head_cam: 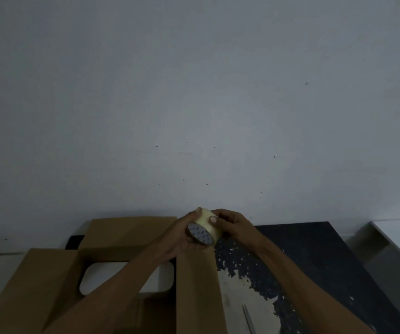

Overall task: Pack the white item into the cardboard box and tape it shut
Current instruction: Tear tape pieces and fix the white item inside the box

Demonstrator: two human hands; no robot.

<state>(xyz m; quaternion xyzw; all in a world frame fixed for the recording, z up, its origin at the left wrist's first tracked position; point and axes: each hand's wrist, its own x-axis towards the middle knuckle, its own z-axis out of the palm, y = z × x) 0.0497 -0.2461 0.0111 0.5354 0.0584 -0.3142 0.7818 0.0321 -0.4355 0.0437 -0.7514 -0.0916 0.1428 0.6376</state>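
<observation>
I hold a tape roll [203, 229] up in the air with both hands, over the far right corner of the cardboard box [131, 235]. My left hand [182, 237] comes at it from the left, with the fingers curled round the roll and one fingertip on its top. My right hand [230, 225] grips it from the right, and the thumb presses on the pale side of the roll. The round end of the roll, with small blue marks on it, faces near and left. The box sits on the counter [314, 256] at the near left, and it is open. Its brown flaps stick out far, left and right. My left arm crosses over the open top. The white item [102, 276] lies flat down inside the box, and my arm hides part of it. It has round corners. To the right of the box the counter is dark, with a big pale patch where the dark top has flaked off. A thin grey thing [249, 319] lies on that patch near me, but it is too dim to tell what it is. Behind it all is a plain grey wall [194, 92] with a few tiny dark dots.
</observation>
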